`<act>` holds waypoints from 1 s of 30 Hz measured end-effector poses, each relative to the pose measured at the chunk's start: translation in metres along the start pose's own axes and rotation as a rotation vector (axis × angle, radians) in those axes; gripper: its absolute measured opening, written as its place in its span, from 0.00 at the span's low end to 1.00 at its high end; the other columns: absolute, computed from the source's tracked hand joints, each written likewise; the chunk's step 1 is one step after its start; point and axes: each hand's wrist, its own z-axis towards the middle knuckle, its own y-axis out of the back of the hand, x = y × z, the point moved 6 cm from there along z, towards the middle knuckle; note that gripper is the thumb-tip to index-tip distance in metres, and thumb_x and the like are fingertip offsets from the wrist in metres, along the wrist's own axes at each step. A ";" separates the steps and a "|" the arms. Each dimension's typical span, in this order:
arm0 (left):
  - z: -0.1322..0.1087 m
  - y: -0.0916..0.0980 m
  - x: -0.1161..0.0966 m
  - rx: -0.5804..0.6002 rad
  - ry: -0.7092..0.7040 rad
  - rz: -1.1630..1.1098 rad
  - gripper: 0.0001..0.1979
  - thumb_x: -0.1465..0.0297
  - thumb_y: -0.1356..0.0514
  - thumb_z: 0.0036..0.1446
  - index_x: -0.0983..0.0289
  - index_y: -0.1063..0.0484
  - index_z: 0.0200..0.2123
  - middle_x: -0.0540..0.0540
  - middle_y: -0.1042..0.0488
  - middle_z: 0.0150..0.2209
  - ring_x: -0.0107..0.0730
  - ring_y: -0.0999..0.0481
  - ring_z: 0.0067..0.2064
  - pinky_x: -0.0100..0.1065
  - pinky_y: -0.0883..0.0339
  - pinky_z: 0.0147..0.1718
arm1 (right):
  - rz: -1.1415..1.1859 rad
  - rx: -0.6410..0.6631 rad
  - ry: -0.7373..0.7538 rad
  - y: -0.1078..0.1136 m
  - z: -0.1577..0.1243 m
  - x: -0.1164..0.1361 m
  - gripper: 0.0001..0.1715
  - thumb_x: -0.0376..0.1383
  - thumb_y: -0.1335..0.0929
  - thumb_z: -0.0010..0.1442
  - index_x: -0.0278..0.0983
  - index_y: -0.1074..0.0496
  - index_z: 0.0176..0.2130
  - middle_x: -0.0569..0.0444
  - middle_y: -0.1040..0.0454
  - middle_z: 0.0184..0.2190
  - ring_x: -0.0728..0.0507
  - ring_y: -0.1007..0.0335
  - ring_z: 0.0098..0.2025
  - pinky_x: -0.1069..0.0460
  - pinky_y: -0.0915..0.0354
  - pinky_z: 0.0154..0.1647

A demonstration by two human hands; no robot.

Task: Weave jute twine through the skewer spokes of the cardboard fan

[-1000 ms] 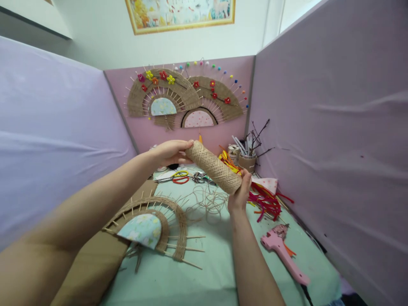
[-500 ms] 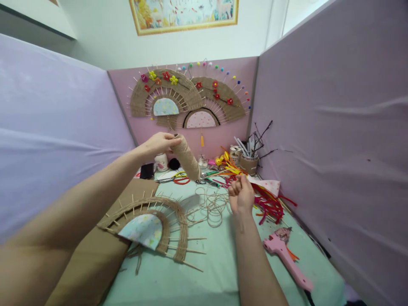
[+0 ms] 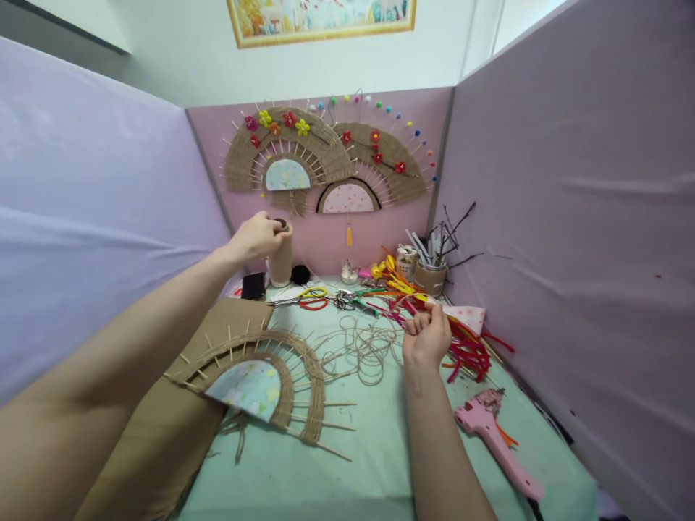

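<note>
My left hand (image 3: 259,236) grips the top of a spool of jute twine (image 3: 281,262), which stands upright at the back left of the table near the pink wall. My right hand (image 3: 426,338) hovers over the table with its fingers curled in a pinch; a thin strand of twine seems to run from it, though I cannot be sure. Loose coils of twine (image 3: 363,348) lie just left of that hand. A half-woven jute fan (image 3: 255,373) with wooden sticks and a floral paper centre rests on brown cardboard (image 3: 163,441) in front of me.
A pink glue gun (image 3: 495,440) lies at the right front. Red and yellow pipe cleaners (image 3: 461,347), scissors (image 3: 304,299), small jars and a cup of tools (image 3: 431,275) crowd the back. Two finished fans (image 3: 326,155) hang on the pink back wall. Purple partitions close both sides.
My left hand carried the spool from mid-air to the back left and stood it upright. My right hand let go of the spool's end and dropped toward the loose twine.
</note>
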 end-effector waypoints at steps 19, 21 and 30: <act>0.082 -0.146 0.024 0.132 -0.066 0.304 0.18 0.62 0.45 0.59 0.66 0.18 0.37 0.64 0.19 0.40 0.44 0.23 0.45 0.33 0.34 0.42 | -0.069 0.052 0.234 -0.014 -0.018 0.024 0.16 0.36 0.33 0.57 0.36 0.39 0.21 0.66 0.48 0.14 0.54 0.56 0.17 0.57 0.54 0.18; 0.090 -0.163 0.030 0.149 -0.056 0.282 0.17 0.62 0.44 0.59 0.66 0.18 0.37 0.65 0.19 0.40 0.46 0.22 0.45 0.34 0.34 0.42 | -0.101 0.070 0.225 -0.016 -0.021 0.019 0.16 0.36 0.33 0.58 0.36 0.39 0.22 0.66 0.48 0.14 0.54 0.55 0.18 0.57 0.53 0.19; 0.111 -0.206 0.053 0.169 0.030 0.118 0.13 0.63 0.38 0.56 0.66 0.21 0.38 0.67 0.21 0.43 0.51 0.26 0.52 0.40 0.36 0.51 | -0.141 0.089 0.111 -0.019 -0.028 0.002 0.14 0.37 0.32 0.57 0.36 0.36 0.23 0.65 0.47 0.15 0.54 0.54 0.18 0.57 0.52 0.19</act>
